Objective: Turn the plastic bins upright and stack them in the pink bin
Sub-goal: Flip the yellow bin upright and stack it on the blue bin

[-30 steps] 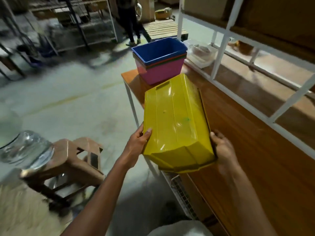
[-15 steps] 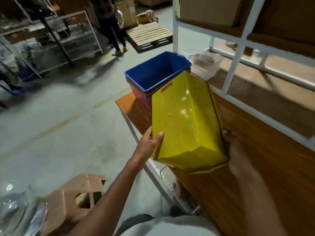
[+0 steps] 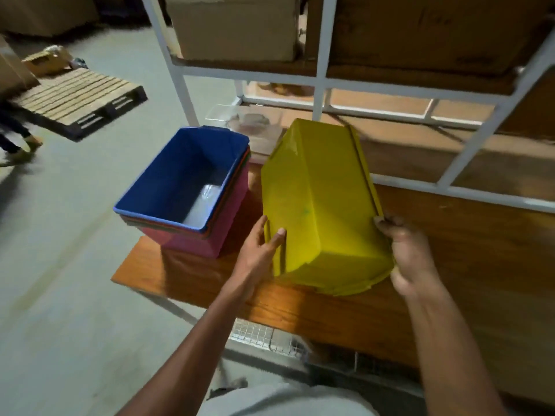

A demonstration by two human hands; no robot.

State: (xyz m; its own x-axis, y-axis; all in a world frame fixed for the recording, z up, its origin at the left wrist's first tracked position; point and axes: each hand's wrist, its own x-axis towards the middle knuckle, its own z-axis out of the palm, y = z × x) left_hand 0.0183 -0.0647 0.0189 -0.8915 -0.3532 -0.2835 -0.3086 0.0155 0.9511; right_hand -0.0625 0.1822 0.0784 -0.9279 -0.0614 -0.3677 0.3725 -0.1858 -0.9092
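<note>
I hold a yellow plastic bin (image 3: 318, 205) upside down, its bottom facing me, just above the wooden table (image 3: 450, 265). My left hand (image 3: 258, 250) grips its near left side and my right hand (image 3: 411, 253) grips its near right corner. To the left stands the pink bin (image 3: 228, 223) upright at the table's left end. Several other bins are nested in it, and the topmost is a blue bin (image 3: 180, 178), open and empty. The yellow bin is beside the stack, apart from it.
A white metal shelf frame (image 3: 321, 82) rises behind the table with cardboard boxes (image 3: 237, 25) on top. A clear plastic container (image 3: 249, 127) sits behind the blue bin. A wooden pallet (image 3: 75, 97) lies on the floor at left, near a walking person's legs (image 3: 15, 139).
I have stepped closer to the stack and carried the yellow bin forward. It now hangs right of the blue bin, with the stack seen from above.
</note>
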